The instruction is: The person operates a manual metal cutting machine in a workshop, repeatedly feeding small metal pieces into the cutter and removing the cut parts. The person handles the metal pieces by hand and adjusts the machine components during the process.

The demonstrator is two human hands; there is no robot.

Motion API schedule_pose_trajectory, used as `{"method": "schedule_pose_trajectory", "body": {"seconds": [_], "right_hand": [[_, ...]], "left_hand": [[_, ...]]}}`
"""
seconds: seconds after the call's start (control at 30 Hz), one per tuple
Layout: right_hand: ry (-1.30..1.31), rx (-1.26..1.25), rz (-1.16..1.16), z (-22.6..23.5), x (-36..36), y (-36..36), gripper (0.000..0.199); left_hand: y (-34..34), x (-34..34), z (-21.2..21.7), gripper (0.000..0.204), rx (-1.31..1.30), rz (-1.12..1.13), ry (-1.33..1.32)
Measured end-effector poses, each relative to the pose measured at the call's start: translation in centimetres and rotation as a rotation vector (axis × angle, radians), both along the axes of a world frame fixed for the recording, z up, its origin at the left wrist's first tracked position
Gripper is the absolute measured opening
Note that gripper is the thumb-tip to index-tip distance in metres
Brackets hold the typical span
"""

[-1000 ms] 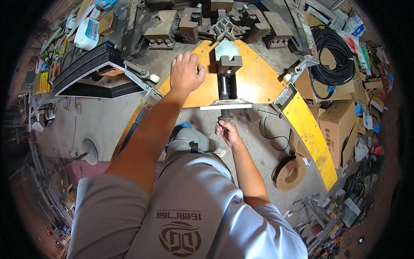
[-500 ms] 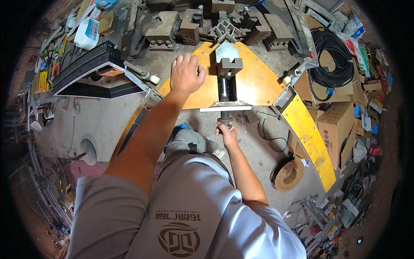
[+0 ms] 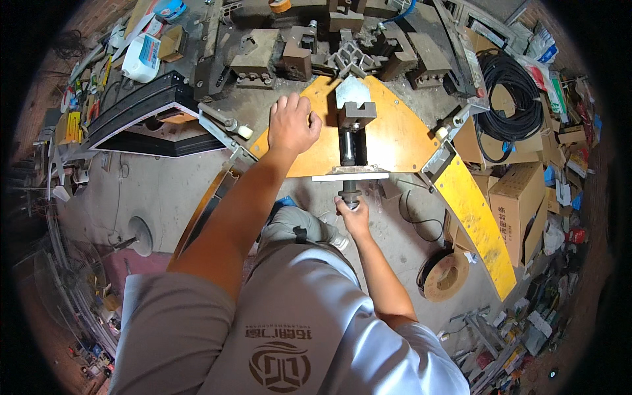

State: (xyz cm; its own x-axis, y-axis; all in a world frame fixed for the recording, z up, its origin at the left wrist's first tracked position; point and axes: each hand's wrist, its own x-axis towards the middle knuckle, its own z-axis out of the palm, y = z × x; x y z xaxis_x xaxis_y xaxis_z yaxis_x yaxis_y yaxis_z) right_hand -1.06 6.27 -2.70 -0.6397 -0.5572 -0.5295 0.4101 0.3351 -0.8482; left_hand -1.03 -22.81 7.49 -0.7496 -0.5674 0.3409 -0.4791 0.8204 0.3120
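Nearest me, right hand is closed around the dark round knob that sticks out below the near edge of the orange curved plate; fingers wrapped, wrist below it. Against the 2 earlier views it has crept slightly up and in toward that edge, with the grip unchanged, so I read this as working or turning the knob, not letting go. Above the knob, the pale flat bar lies across the near edge, and the black cylinder runs from it up to the grey notched block near the plate's far edge. The block looks in the same spot on the plate as 1 s ago; any travel is too small for me to tell. Left hand rests knuckles up on the plate's left part, fingers curled, holding nothing and just bracing; no change there. My judgement: clamp or press adjustment in progress, no visible result yet. Right of the plate, the yellow curved plate runs down toward the cable spool on the floor. Farther off: dark metal blocks beyond the far edge, coiled black cable far right.
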Motion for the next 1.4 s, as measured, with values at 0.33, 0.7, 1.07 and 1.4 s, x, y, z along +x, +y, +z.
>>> {"method": "schedule_pose_trajectory", "body": {"seconds": [0.33, 0.7, 1.07, 1.4], "right_hand": [[-0.661, -0.389, -0.104, -0.3, -0.3, -0.2, 0.016], [-0.891, -0.525, -0.084, -0.3, -1.0, 0.5, 0.021], [-0.457, -0.229, -0.124, 0.3, -0.2, 0.0, 0.015], [0.258, 0.157, -0.132, 0.5, 1.4, -1.3, 0.011]], "left_hand": [[0.0, 0.0, 0.6, 0.019, 0.031, 0.003, -0.056], [0.1, 0.1, 0.7, 0.019, 0.033, 0.002, -0.026], [0.0, 0.0, 0.6, 0.018, 0.015, -0.023, 0.007], [-0.8, 0.5, 0.2, 0.019, 0.113, -0.069, 0.002]]}}
